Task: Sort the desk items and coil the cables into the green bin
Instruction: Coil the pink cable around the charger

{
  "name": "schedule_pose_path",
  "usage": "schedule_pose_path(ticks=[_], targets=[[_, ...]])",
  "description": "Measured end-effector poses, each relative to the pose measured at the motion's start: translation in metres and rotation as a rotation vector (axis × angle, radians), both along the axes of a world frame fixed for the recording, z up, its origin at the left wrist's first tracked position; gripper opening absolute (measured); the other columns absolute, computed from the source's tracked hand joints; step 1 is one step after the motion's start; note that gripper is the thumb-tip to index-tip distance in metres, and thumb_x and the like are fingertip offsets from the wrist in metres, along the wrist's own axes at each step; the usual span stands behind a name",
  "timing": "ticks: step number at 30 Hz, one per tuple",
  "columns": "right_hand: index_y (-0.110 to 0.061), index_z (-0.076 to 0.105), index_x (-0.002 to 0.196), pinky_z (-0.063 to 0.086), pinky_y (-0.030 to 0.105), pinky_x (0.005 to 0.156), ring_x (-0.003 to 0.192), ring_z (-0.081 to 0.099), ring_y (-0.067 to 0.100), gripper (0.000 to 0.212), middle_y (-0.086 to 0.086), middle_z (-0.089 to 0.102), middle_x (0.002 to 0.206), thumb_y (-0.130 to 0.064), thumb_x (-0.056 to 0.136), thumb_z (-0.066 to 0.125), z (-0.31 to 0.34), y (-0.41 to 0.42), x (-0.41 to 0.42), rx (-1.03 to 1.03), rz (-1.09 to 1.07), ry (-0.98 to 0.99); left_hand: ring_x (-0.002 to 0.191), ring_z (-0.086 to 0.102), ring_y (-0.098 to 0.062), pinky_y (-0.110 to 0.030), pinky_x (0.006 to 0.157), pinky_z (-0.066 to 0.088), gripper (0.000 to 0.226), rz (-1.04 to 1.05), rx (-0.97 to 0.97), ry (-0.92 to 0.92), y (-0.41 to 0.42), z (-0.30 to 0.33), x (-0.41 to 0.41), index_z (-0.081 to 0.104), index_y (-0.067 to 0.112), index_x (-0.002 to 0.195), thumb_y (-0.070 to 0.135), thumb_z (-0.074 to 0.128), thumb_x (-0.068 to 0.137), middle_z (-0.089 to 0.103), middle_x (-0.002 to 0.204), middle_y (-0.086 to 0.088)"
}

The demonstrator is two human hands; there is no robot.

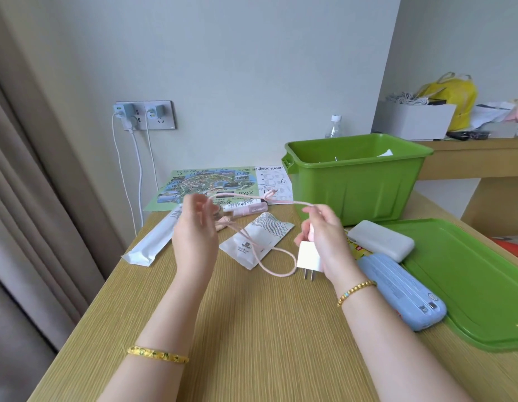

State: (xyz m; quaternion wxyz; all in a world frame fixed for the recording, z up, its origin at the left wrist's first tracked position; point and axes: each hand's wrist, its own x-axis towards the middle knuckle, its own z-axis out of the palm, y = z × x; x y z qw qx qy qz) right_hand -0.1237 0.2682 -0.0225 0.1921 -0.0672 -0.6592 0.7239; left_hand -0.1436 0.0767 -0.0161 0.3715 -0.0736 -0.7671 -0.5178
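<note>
Your right hand point(320, 233) grips the white square plug charger point(308, 255) and pink braided cable point(252, 236) | left hand point(194, 227) released, fingers relaxed | green plastic bin point(356, 181) behind.

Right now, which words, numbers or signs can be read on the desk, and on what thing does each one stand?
"6": handwritten on the white sheet beside the map.
Map labels and handwriting: too blurred to read.
Pink tubes: print unreadable.
White sachet: small logo, unreadable.
Blue case: no legible text.
</note>
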Motion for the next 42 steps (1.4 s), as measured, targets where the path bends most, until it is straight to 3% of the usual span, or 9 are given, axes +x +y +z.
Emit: schedule_pose_path(ticks=[3,10,14,18,26,29,32,38,42], targets=[[-0.022,0.053,0.086,0.040,0.019,0.041,0.032,0.048,0.010,0.027,0.003,0.043,0.057,-0.015,0.100,0.031,-0.006,-0.001,-0.003,0.029,-0.056,-0.059,0.065,0.055,0.009,-0.005,0.062,0.038,0.008,-0.103,0.143,0.044,-0.006,0.004,-0.003,0.052,0.019,0.086,0.019,0.052,0.094,0.058,0.067,0.015],[-0.016,0.058,0.109,0.051,0.023,0.051,0.052,0.051,0.014,0.033,0.001,0.051,0.071,-0.007,0.095,0.030,-0.008,0.012,-0.004,0.360,-0.078,-0.228,0.055,0.052,-0.002,-0.012,0.059,0.041,0.013,-0.776,0.163,-0.464,-0.008,0.005,0.000,0.066,0.022,0.071,0.022,0.063,0.084,0.060,0.058,0.009],[-0.018,0.055,0.121,0.042,0.030,0.075,0.091,0.054,0.023,0.038,0.006,0.054,0.109,-0.005,0.091,0.035,-0.011,0.007,-0.005,0.787,-0.113,-0.195,0.058,0.058,-0.002,-0.013,0.063,0.046,0.013,-0.747,0.096,-0.494,0.000,0.004,0.003,0.069,0.020,0.077,0.019,0.062,0.088,0.067,0.061,0.008],[-0.019,0.042,0.133,0.039,0.036,0.099,0.123,0.042,0.022,0.044,0.004,0.039,0.139,-0.011,0.090,0.041,-0.014,-0.007,-0.001,0.916,0.068,-0.149,0.054,0.056,-0.005,-0.028,0.072,0.048,0.016,-0.722,0.235,-0.543,0.004,0.001,0.004,0.069,0.017,0.077,0.015,0.059,0.089,0.065,0.059,0.006],[-0.022,0.048,0.125,0.016,0.044,0.116,0.129,0.040,0.015,0.034,-0.006,0.049,0.135,-0.025,0.092,0.042,-0.005,-0.018,0.009,0.817,0.481,-0.304,0.055,0.063,-0.005,-0.020,0.066,0.058,0.010,-0.652,0.587,-0.569,-0.002,-0.005,-0.009,0.065,0.011,0.086,0.007,0.057,0.090,0.067,0.062,0.001],[-0.026,0.052,0.103,0.029,0.040,0.108,0.107,0.052,0.013,0.024,-0.014,0.058,0.106,-0.044,0.087,0.053,-0.010,-0.019,0.010,0.903,0.500,-0.302,0.058,0.065,-0.004,-0.015,0.062,0.055,0.008,-0.584,0.519,-0.551,-0.003,-0.008,-0.013,0.065,0.012,0.090,0.007,0.059,0.089,0.071,0.062,0.003],[-0.023,0.056,0.088,0.044,0.033,0.079,0.079,0.054,0.014,0.010,-0.008,0.055,0.078,-0.032,0.086,0.060,-0.015,-0.023,0.008,0.910,0.481,-0.269,0.055,0.064,-0.003,-0.013,0.058,0.052,0.009,-0.458,0.319,-0.533,-0.002,-0.008,-0.013,0.065,0.011,0.096,0.011,0.059,0.090,0.071,0.064,0.006],[-0.016,0.061,0.086,0.035,0.029,0.059,0.059,0.045,0.013,0.020,-0.003,0.052,0.069,-0.026,0.095,0.046,-0.006,-0.013,0.008,0.812,0.338,-0.202,0.051,0.057,-0.003,-0.028,0.060,0.047,0.029,-0.265,-0.532,-0.401,-0.017,0.000,-0.002,0.051,0.034,0.102,0.054,0.058,0.082,0.065,0.078,0.008],[-0.012,0.063,0.096,0.037,0.023,0.060,0.059,0.046,0.010,0.024,-0.006,0.048,0.063,-0.014,0.097,0.040,0.001,-0.005,0.012,0.740,0.337,-0.187,0.037,0.044,-0.002,-0.017,0.041,0.036,0.009,-0.428,-0.264,-0.431,-0.023,0.007,-0.005,0.059,0.028,0.084,0.031,0.067,0.083,0.057,0.054,0.008]])
